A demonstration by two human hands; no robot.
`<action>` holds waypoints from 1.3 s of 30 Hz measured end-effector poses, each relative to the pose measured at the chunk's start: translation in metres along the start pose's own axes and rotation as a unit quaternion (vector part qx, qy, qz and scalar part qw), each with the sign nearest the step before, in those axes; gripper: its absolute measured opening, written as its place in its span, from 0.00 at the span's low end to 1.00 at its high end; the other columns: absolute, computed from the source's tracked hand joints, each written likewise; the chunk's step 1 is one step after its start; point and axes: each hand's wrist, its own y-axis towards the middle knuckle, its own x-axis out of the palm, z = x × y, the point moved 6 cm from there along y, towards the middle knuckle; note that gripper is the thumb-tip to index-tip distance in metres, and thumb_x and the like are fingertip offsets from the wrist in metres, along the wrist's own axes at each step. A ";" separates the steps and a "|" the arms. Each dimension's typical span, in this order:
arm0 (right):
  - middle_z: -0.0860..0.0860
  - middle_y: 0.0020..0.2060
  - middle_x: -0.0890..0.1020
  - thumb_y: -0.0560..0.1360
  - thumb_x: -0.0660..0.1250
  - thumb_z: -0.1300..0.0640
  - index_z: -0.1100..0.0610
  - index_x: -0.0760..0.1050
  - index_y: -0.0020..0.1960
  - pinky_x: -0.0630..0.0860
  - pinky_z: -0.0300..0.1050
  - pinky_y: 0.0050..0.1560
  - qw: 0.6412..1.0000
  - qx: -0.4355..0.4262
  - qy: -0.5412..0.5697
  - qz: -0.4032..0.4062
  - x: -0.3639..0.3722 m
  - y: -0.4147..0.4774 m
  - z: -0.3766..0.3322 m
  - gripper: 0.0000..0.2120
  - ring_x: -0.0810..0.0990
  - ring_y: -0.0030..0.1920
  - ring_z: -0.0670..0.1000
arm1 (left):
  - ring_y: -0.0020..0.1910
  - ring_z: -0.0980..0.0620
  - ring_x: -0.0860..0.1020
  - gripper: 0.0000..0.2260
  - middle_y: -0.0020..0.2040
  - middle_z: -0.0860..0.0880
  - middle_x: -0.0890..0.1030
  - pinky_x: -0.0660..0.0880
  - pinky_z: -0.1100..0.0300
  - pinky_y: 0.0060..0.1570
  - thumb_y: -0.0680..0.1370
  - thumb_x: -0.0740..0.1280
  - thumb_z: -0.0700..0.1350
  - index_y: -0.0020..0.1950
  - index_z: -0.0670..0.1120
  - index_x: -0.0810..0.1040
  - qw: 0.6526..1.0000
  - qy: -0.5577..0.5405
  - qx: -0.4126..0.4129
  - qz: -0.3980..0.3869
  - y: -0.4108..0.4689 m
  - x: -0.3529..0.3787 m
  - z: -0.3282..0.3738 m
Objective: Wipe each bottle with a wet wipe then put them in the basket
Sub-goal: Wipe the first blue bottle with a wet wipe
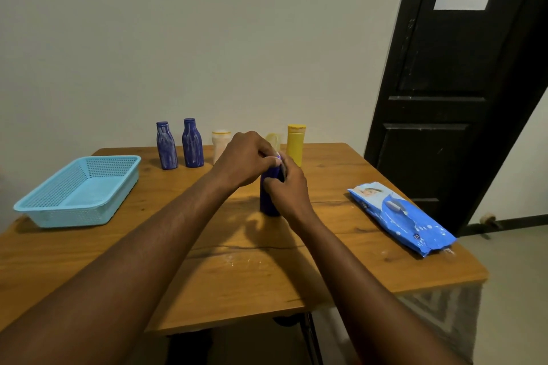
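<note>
Wooden table point(207, 275) stands against a pale wall, a black door point(439, 74) to its right. At the left edge sits a light blue basket point(63, 206), nothing inside it. Behind it, along the far edge, two dark blue bottles point(167, 146) stand upright side by side, then a white bottle point(218, 144) partly hidden by the left hand point(246, 158). That hand curls over the top of a dark blue bottle point(268, 197) standing upright mid-table, fingers pressed together at its cap. The right hand point(289, 188) wraps around the bottle's upper body just below, fingers closed on it. Whether a wipe is between the fingers cannot be told. Behind the hands, a yellow bottle point(295, 144) stands upright. Further right, well apart, a blue wet wipe pack point(400, 218) lies flat.
</note>
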 end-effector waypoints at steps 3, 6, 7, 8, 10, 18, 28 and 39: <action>0.54 0.57 0.80 0.74 0.67 0.67 0.53 0.71 0.68 0.80 0.52 0.54 0.997 0.062 -0.007 -0.036 -0.001 -0.009 0.024 0.24 0.79 0.56 0.57 | 0.49 0.56 0.80 0.07 0.52 0.50 0.86 0.71 0.65 0.45 0.76 0.73 0.45 0.53 0.47 0.87 1.000 -0.003 -0.019 -0.004 0.002 0.004 -0.003; 0.49 0.66 0.75 0.75 0.68 0.69 0.52 0.65 0.76 0.78 0.46 0.59 0.994 0.097 0.022 -0.036 0.000 -0.025 0.039 0.32 0.76 0.63 0.50 | 0.53 0.56 0.78 0.09 0.56 0.50 0.85 0.70 0.60 0.50 0.77 0.72 0.43 0.56 0.46 0.87 0.999 -0.006 -0.033 -0.012 0.003 0.008 -0.005; 0.46 0.67 0.72 0.76 0.68 0.69 0.50 0.61 0.79 0.77 0.45 0.61 0.994 0.096 0.039 -0.026 0.001 -0.030 0.039 0.36 0.73 0.66 0.48 | 0.54 0.55 0.78 0.09 0.57 0.49 0.85 0.70 0.59 0.51 0.77 0.72 0.43 0.56 0.46 0.86 0.999 -0.004 -0.034 -0.013 0.004 0.008 -0.005; 0.43 0.68 0.70 0.76 0.67 0.69 0.48 0.57 0.80 0.77 0.44 0.62 0.994 0.088 0.057 -0.014 0.001 -0.033 0.037 0.39 0.70 0.68 0.47 | 0.56 0.54 0.78 0.09 0.58 0.49 0.84 0.70 0.60 0.51 0.77 0.71 0.42 0.56 0.46 0.86 0.999 -0.002 -0.032 -0.012 0.004 0.008 -0.005; 0.41 0.67 0.67 0.77 0.66 0.69 0.48 0.53 0.82 0.77 0.36 0.56 0.996 0.056 0.074 0.007 0.001 -0.032 0.027 0.41 0.69 0.68 0.45 | 0.56 0.53 0.78 0.08 0.59 0.49 0.83 0.70 0.61 0.51 0.78 0.71 0.42 0.55 0.46 0.86 1.000 0.003 -0.027 -0.006 0.005 0.008 -0.005; 0.52 0.60 0.78 0.73 0.66 0.66 0.50 0.66 0.73 0.81 0.51 0.55 0.998 0.046 0.013 -0.027 0.002 0.005 0.008 0.31 0.79 0.57 0.57 | 0.44 0.57 0.78 0.09 0.54 0.47 0.85 0.68 0.70 0.39 0.77 0.71 0.40 0.56 0.45 0.86 0.999 0.019 -0.021 -0.029 0.008 0.005 -0.003; 0.40 0.69 0.69 0.77 0.66 0.68 0.48 0.52 0.83 0.72 0.26 0.54 0.999 0.033 0.033 0.001 0.012 -0.038 0.026 0.42 0.71 0.65 0.40 | 0.40 0.57 0.80 0.06 0.44 0.49 0.86 0.81 0.55 0.42 0.74 0.72 0.46 0.45 0.46 0.88 1.000 0.010 -0.008 -0.004 0.005 0.007 0.004; 0.50 0.56 0.77 0.73 0.61 0.71 0.50 0.66 0.74 0.77 0.50 0.53 0.997 0.058 0.029 -0.048 0.002 0.003 0.011 0.32 0.77 0.55 0.53 | 0.48 0.53 0.82 0.06 0.50 0.47 0.86 0.80 0.56 0.50 0.75 0.75 0.42 0.51 0.44 0.87 0.999 0.013 -0.016 -0.030 0.008 0.005 0.004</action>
